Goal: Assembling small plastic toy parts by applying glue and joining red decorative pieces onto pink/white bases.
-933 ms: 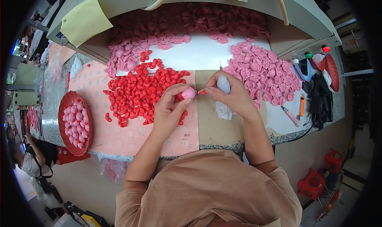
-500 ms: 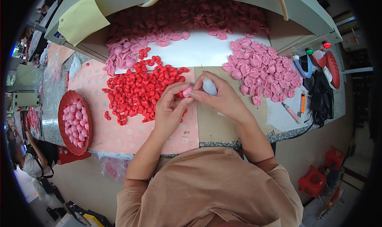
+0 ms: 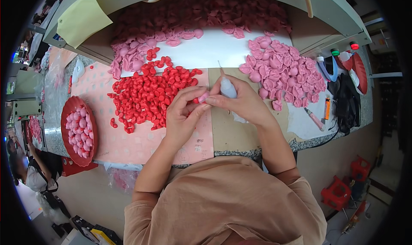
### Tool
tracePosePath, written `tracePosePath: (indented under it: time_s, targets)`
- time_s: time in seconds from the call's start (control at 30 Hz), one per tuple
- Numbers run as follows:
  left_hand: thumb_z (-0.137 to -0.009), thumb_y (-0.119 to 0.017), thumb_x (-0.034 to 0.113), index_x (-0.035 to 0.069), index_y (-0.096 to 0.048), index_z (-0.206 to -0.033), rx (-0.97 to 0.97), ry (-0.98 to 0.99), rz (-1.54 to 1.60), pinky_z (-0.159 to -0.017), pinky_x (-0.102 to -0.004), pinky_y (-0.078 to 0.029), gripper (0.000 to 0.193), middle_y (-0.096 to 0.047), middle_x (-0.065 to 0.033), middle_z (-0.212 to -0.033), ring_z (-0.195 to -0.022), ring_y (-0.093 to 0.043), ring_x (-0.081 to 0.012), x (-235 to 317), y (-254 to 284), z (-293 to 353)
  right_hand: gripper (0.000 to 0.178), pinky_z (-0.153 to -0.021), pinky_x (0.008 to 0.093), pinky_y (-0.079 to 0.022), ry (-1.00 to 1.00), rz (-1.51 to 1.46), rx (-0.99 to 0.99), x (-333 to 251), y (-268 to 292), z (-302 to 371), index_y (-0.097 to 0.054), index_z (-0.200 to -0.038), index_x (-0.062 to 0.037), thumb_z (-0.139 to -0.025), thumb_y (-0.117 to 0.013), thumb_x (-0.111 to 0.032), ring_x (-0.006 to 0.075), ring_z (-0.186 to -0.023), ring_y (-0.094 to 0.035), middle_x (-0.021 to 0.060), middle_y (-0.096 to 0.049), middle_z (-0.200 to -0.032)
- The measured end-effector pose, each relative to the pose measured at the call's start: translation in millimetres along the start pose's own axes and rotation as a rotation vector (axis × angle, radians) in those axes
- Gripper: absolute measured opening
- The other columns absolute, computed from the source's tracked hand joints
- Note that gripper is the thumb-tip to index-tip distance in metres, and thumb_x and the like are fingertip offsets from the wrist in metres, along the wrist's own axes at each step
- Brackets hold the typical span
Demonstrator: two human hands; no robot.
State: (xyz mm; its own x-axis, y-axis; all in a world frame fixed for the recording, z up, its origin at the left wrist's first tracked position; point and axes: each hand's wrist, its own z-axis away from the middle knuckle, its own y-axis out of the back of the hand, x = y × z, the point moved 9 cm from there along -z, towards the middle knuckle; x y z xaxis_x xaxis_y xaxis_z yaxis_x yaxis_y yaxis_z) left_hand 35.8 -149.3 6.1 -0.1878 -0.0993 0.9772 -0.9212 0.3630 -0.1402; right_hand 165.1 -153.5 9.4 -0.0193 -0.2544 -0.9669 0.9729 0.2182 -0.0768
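Note:
My left hand (image 3: 183, 111) is closed, its thumb and fingers pinching a small pink-and-red piece (image 3: 203, 97) in front of my chest. Wrapped in my right hand (image 3: 244, 102) is a small translucent squeeze bottle (image 3: 228, 88) with a thin needle tip pointing away from me. The right thumb reaches over to the pink-and-red piece and seems to touch it. Just beyond my left hand spreads a heap of small glossy red pieces (image 3: 143, 97). Past my right hand lies a pile of pink, petal-edged soft pieces (image 3: 285, 75).
A red scalloped tray (image 3: 95, 135) at the left holds several pink-and-red pieces. More pink pieces (image 3: 201, 13) fill the shelf space at the back. A pink-handled tool (image 3: 316, 120), an orange cutter (image 3: 327, 109) and a black bag (image 3: 346, 101) lie at right. Red stools (image 3: 335, 194) stand on the floor.
The squeeze bottle has tilted slightly more upright in my right hand. Both hands stay together around the pink-and-red piece. The whole view has shifted a little.

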Motion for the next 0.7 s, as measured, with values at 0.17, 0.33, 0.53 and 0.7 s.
tracePosePath:
  time_s: [0.17, 0.33, 0.53, 0.7]
  targets:
    - [-0.081, -0.06, -0.009, -0.002, -0.054, -0.116, -0.006, 0.028, 0.034, -0.088, -0.0288, -0.049, 0.036, -0.046, -0.0122, -0.124, -0.112, -0.051, -0.0186, -5.0, -0.4, 1.9, 0.02, -0.065, 0.02, -0.041, 0.023, 0.082, 0.0, -2.3, 5.0, 1.8, -0.056, -0.088, -0.0042, -0.082, -0.07, -0.018, 0.0042, -0.074, -0.049, -0.0024, -0.056, -0.082]
    - [-0.082, -0.06, -0.008, -0.002, -0.054, -0.115, 0.012, -0.023, 0.007, -0.085, -0.0274, -0.052, 0.034, -0.047, -0.0117, -0.122, -0.108, -0.054, -0.017, -1.1, 1.7, 0.8, 0.021, -0.064, 0.0199, -0.041, 0.054, 0.044, 0.04, -4.0, 2.5, -0.4, -0.057, -0.086, -0.0042, -0.08, -0.071, -0.018, 0.0046, -0.073, -0.049, -0.0021, -0.056, -0.08]
    - [-0.085, -0.059, -0.003, -0.001, -0.053, -0.117, 0.012, 0.052, 0.072, -0.087, -0.0303, -0.051, 0.032, -0.048, -0.0121, -0.124, -0.109, -0.055, -0.0197, -8.0, 5.0, 2.8, 0.02, -0.06, 0.0208, -0.042, 0.057, 0.045, 0.118, -4.9, 30.3, 3.3, -0.056, -0.087, -0.0039, -0.08, -0.071, -0.014, 0.0052, -0.068, -0.051, -0.0011, -0.057, -0.078]
    - [-0.088, -0.056, 0.001, 0.0, -0.047, -0.122, 0.004, 0.235, 0.281, -0.089, -0.0295, -0.049, 0.035, -0.05, -0.0108, -0.12, -0.102, -0.057, -0.0174, -16.4, -0.6, 3.0, 0.019, -0.06, 0.0207, -0.041, 0.018, 0.083, 0.168, -1.9, 39.1, 1.8, -0.056, -0.088, -0.0044, -0.079, -0.071, -0.012, 0.0049, -0.068, -0.05, -0.0015, -0.057, -0.077]
